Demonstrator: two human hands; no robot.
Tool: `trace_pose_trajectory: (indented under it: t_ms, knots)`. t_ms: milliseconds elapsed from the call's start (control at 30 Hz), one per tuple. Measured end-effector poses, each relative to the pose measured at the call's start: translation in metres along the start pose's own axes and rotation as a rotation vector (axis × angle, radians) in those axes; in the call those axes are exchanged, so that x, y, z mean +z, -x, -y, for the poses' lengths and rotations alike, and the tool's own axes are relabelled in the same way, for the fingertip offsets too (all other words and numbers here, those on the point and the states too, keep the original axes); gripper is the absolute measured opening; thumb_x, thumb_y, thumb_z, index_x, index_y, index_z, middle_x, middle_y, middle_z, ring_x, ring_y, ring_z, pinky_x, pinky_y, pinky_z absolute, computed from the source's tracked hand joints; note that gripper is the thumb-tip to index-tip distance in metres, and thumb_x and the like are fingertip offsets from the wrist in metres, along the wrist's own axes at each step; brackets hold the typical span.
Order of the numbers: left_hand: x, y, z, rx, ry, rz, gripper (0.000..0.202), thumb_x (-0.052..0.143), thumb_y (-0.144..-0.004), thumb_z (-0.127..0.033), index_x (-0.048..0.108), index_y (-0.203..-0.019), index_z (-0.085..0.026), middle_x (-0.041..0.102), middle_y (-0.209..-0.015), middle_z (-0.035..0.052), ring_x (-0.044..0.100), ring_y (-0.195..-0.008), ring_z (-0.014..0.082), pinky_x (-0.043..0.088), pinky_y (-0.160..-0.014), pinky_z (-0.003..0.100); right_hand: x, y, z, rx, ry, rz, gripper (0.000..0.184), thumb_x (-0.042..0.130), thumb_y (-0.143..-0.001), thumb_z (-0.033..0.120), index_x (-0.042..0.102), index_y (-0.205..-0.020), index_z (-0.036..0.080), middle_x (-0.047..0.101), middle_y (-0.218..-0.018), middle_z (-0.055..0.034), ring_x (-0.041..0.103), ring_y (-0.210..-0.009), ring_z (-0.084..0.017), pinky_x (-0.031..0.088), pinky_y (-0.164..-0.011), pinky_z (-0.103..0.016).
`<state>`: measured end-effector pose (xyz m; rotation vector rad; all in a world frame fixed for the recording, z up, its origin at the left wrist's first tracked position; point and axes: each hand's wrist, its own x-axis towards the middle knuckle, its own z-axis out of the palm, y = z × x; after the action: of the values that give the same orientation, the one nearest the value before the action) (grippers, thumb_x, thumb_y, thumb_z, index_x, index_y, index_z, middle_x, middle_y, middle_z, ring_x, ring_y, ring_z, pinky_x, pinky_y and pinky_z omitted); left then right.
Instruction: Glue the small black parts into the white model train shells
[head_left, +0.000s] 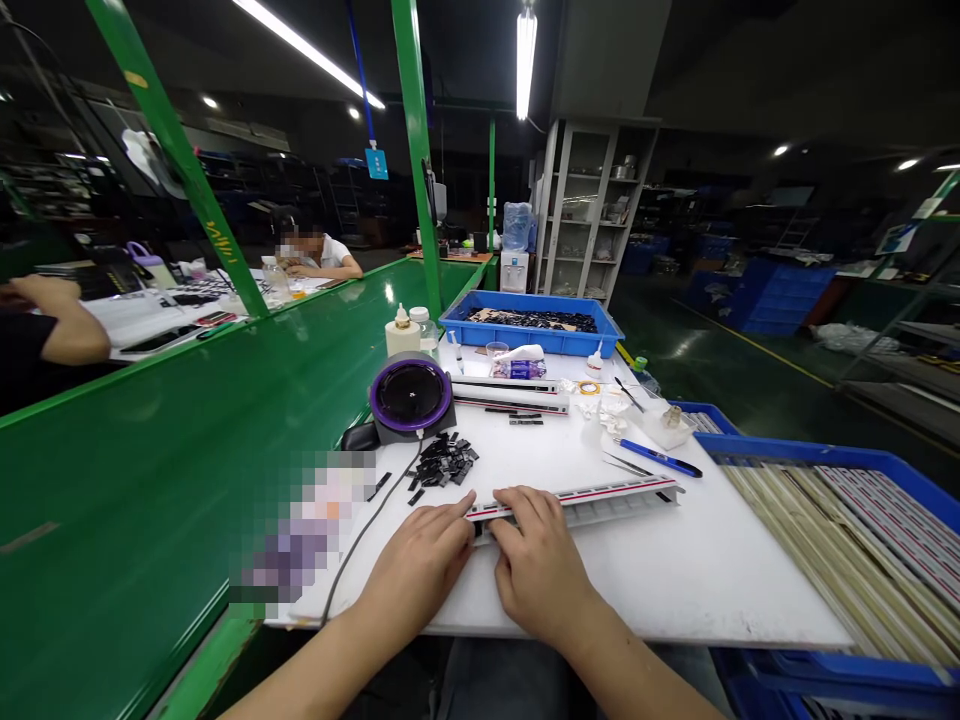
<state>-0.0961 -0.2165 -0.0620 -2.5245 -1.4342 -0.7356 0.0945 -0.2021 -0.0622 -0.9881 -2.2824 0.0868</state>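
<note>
Long white plastic strip (pixel 600 497) with a thin red stripe along its top and a grey ribbed lower edge lies flat, lengthwise, on the white worktable (pixel 675 580), near its front edge, one only. Left hand (pixel 420 570): fingers stretched out and unclenched, tips touching the strip's left end. Right hand (pixel 540 570): fingers bent down over the strip just beside the left hand, pressing on it; thumb hidden, so cannot tell whether it clasps the strip. Two similar white strips (pixel 510 393) lie side by side farther back. Between them and the hands, one loose heap of small black plastic pieces (pixel 442 465) (too many and too small to count). One round grey device with a purple rim (pixel 411 395) stands behind the heap, two pale bottles (pixel 403 333) behind that. One blue pen (pixel 660 458) lies right of the strip. Two blue plastic trays: one (pixel 525 346) at the back, one (pixel 825 455) at right holding many strips.
</note>
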Motion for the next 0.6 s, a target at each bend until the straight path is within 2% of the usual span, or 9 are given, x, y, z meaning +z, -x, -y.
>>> trace_pose_trajectory:
  t_ms: [133, 267, 367, 500, 600]
  knots:
    - [0.0, 0.002, 0.001, 0.047, -0.104, 0.0, 0.02, 0.048, -0.088, -0.014, 0.064, -0.098, -0.021, 0.064, -0.126, 0.01, 0.065, -0.101, 0.0217, 0.051, -0.086, 0.039, 0.002, 0.0, 0.001, 0.015, 0.026, 0.021, 0.027, 0.056, -0.069, 0.009, 0.065, -0.093, 0.017, 0.051, -0.126, -0.0127, 0.04, -0.119, -0.029, 0.029, -0.103, -0.048]
    - [-0.009, -0.003, -0.007, 0.059, -0.232, 0.086, 0.024, 0.049, -0.088, -0.016, 0.065, -0.105, -0.02, 0.061, -0.13, 0.0122, 0.064, -0.103, 0.0252, 0.049, -0.088, 0.043, -0.001, -0.001, 0.002, 0.004, 0.03, 0.043, 0.026, 0.057, -0.07, 0.009, 0.065, -0.094, 0.019, 0.051, -0.127, -0.0112, 0.04, -0.12, -0.028, 0.027, -0.104, -0.049]
    - [-0.018, -0.009, -0.018, 0.001, -0.275, 0.193, 0.026, 0.048, -0.086, -0.015, 0.066, -0.104, -0.019, 0.061, -0.13, 0.0138, 0.065, -0.101, 0.0269, 0.049, -0.086, 0.044, 0.0, -0.001, 0.0, 0.007, 0.026, 0.037, 0.025, 0.057, -0.071, 0.01, 0.065, -0.094, 0.018, 0.051, -0.128, -0.0111, 0.041, -0.12, -0.028, 0.027, -0.104, -0.049]
    - [-0.025, -0.017, -0.028, -0.101, -0.282, 0.32, 0.033, 0.045, -0.082, -0.005, 0.068, -0.101, -0.019, 0.06, -0.132, 0.0142, 0.066, -0.1, 0.0275, 0.051, -0.083, 0.044, 0.004, 0.001, 0.002, 0.007, -0.021, -0.012, 0.024, 0.056, -0.069, 0.008, 0.065, -0.09, 0.017, 0.054, -0.123, -0.012, 0.045, -0.116, -0.028, 0.033, -0.102, -0.048]
    - [-0.027, -0.018, -0.027, -0.139, -0.267, 0.376, 0.037, 0.042, -0.083, -0.004, 0.068, -0.104, -0.02, 0.058, -0.134, 0.0146, 0.065, -0.104, 0.0285, 0.051, -0.084, 0.045, -0.009, 0.003, 0.003, -0.036, -0.101, -0.12, 0.028, 0.052, -0.069, 0.005, 0.066, -0.09, 0.015, 0.053, -0.122, -0.0128, 0.047, -0.114, -0.028, 0.038, -0.1, -0.047]
